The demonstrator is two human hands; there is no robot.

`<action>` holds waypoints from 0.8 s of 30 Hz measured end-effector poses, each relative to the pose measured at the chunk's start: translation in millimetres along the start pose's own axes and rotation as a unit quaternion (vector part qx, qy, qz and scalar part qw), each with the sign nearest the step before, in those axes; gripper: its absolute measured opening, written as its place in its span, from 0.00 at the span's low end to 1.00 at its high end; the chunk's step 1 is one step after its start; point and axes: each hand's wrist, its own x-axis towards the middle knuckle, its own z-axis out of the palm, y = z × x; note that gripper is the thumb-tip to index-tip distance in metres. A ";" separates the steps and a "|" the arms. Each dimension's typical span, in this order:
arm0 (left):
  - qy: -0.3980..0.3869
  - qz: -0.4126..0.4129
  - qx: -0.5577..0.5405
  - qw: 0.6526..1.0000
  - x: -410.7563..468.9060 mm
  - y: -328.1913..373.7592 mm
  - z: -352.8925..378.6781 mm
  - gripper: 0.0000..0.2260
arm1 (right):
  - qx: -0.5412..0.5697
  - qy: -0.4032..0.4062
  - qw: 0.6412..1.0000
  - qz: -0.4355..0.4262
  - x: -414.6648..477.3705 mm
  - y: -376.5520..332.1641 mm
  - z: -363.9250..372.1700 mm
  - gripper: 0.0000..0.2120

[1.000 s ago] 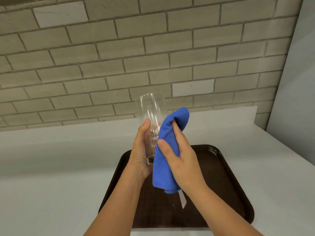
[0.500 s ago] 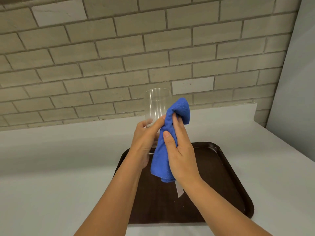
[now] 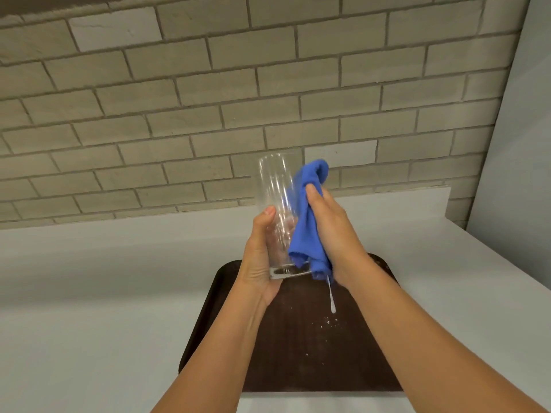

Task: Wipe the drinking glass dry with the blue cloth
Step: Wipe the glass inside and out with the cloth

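A tall clear drinking glass is held upright in the air above the tray, mouth up. My left hand grips its lower half and base from the left. My right hand presses a bunched blue cloth against the glass's right side, thumb on the cloth near the top. The cloth covers the right wall from near the rim down to the base, and a white tag hangs from its lower end.
A dark brown tray lies on the white counter under my hands, with small water drops on it. A beige brick wall stands behind. A pale wall panel closes the right side.
My left hand has slid down from the glass's middle to its base. The cloth has shifted lower along the right side, and the glass is seen more fully.
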 end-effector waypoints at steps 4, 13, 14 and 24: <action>0.087 0.011 0.043 0.995 5.5 -7.5 -13.0 0.29 | -0.001 0.007 1.000 0.025 -36.6 31.1 8.7 0.18; -0.020 0.004 -0.002 1.000 1.2 -7.7 -3.7 0.20 | -0.187 -0.015 0.975 -0.121 -20.6 3.2 10.0 0.25; -0.032 0.010 -0.021 0.999 1.6 -5.2 -3.5 0.20 | -0.206 -0.028 0.970 -0.122 -15.1 -1.8 10.5 0.25; -0.061 -0.001 -0.059 0.996 1.6 6.7 -6.8 0.21 | -0.233 -0.057 0.958 -0.156 -26.2 -1.0 13.4 0.24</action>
